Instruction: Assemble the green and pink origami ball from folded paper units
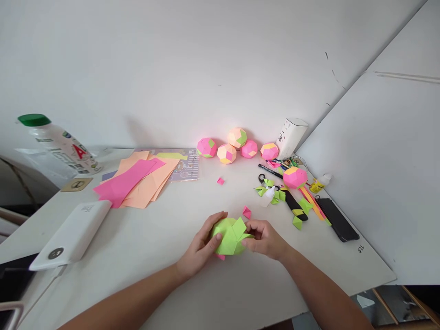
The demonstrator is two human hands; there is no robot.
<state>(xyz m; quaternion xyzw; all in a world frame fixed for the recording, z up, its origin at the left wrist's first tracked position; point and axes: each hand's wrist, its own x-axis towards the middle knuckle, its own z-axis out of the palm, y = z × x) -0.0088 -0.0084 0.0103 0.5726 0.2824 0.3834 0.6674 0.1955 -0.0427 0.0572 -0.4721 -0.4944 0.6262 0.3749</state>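
A lime-green folded paper ball (227,236) is between my hands, low in the middle of the view, with loose flaps standing out on its right side. My left hand (202,243) wraps round its left side, thumb on the front. On the right, my right hand (264,238) pinches a green flap between thumb and fingertips. A bit of pink paper shows under the ball. Just beyond it lies a small pink folded paper piece (246,212), and farther back another pink folded piece (220,181).
Several finished paper balls (227,153) stand along the wall. At right are scissors, green scraps, a box cutter (294,204), a glue bottle (320,183) and a black phone (337,219). Pink and peach sheets (151,181), a white power bank (74,233) and a bottle (62,146) occupy the left.
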